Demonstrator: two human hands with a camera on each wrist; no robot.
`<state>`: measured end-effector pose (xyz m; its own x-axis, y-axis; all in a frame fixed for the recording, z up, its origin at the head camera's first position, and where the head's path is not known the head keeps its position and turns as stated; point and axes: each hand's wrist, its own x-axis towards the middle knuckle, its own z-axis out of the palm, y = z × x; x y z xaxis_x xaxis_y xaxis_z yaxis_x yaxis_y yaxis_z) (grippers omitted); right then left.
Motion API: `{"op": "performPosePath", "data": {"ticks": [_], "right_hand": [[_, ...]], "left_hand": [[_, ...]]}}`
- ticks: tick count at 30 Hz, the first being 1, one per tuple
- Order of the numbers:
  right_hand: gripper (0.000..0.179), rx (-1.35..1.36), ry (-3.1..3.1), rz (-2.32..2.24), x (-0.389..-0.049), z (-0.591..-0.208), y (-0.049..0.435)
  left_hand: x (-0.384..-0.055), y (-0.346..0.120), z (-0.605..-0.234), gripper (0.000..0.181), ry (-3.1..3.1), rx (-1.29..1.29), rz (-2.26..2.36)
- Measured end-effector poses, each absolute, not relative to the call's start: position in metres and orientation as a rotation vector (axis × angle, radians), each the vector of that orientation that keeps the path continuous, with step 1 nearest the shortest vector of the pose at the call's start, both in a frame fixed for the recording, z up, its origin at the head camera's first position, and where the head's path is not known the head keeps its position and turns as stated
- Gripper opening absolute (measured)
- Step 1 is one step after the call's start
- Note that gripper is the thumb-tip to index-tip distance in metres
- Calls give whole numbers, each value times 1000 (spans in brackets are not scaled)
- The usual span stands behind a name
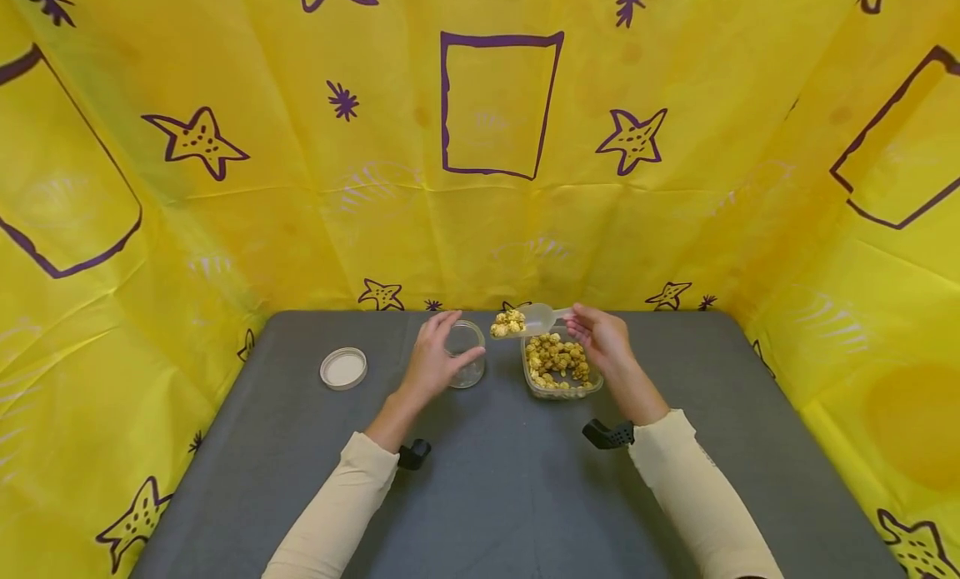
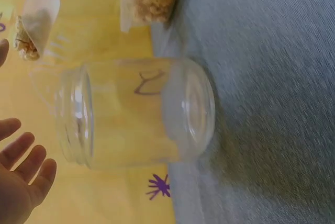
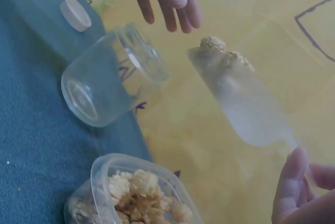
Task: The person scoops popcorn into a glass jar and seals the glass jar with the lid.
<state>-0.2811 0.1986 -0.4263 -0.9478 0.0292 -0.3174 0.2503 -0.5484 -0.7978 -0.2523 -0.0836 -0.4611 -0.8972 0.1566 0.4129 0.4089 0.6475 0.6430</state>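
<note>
My right hand (image 1: 604,339) pinches the handle of a translucent scoop (image 1: 537,319), which carries several pieces of caramel popcorn (image 1: 507,322) at its front. The scoop hangs above the table, between the popcorn container and a clear glass jar (image 2: 131,111). That jar stands upright with no lid and nothing inside. My left hand (image 1: 433,358) is beside the jar's mouth, fingers spread and apart from the glass in the left wrist view. Below the right hand sits a clear plastic container (image 1: 561,391) partly filled with popcorn (image 3: 138,192).
A white round lid (image 1: 343,369) lies on the grey table (image 1: 495,496) to the left of the jar. Yellow cloth walls (image 1: 480,229) with purple drawings enclose the table at the back and both sides.
</note>
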Motion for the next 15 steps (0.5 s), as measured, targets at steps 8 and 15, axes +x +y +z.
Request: {"op": "performPosePath", "data": {"ticks": [8, 15], "right_hand": [[22, 442, 1450, -2618, -287, -431, 187], [26, 461, 1446, -2619, -291, -436, 177]], "left_hand": [[-258, -99, -473, 85, -2599, -336, -1151], [-263, -107, -486, 92, -2676, -294, -1178]]}}
